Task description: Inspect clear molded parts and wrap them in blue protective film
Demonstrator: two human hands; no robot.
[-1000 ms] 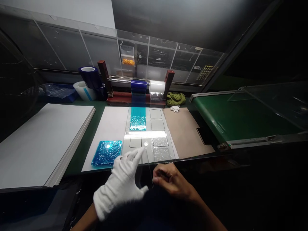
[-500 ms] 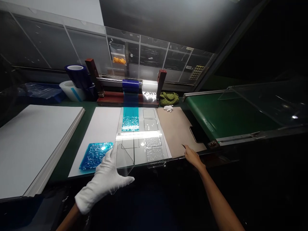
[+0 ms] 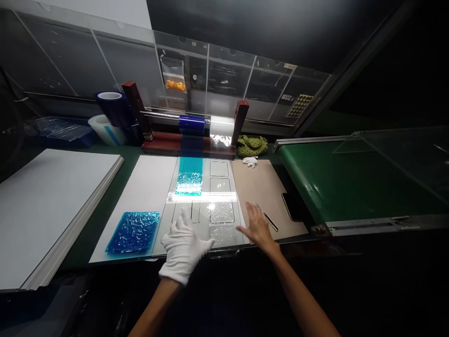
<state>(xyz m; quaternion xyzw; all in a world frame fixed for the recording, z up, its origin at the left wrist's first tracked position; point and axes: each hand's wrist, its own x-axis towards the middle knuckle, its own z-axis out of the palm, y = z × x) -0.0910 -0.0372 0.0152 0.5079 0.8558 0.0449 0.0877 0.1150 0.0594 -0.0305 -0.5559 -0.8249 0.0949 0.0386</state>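
Observation:
My left hand (image 3: 184, 248), in a white cotton glove, rests with its fingers over a clear, rounded plastic sheet (image 3: 185, 217) lying on a transparent tray with square outlines (image 3: 219, 169). My bare right hand (image 3: 257, 229) is at the tray's right edge, fingers apart, holding nothing. Slim metal tweezers (image 3: 265, 216) lie on a beige mat (image 3: 266, 187) beside it. Crinkled clear film squares (image 3: 220, 212) sit on the tray. A crinkled blue film square (image 3: 132, 232) lies on a white sheet (image 3: 147, 187) to the left.
A stack of white boards (image 3: 52, 206) fills the left. Behind the tray stands a red-framed roller (image 3: 191, 142) with blue and clear film. Tape rolls (image 3: 110, 105) sit back left. A phone (image 3: 291, 206) and green conveyor belt (image 3: 351, 182) are on the right.
The clear sheet, tilted up in my left hand earlier, now lies flat on the tray. My right hand has moved left over the tray edge, and tweezers lie on the mat.

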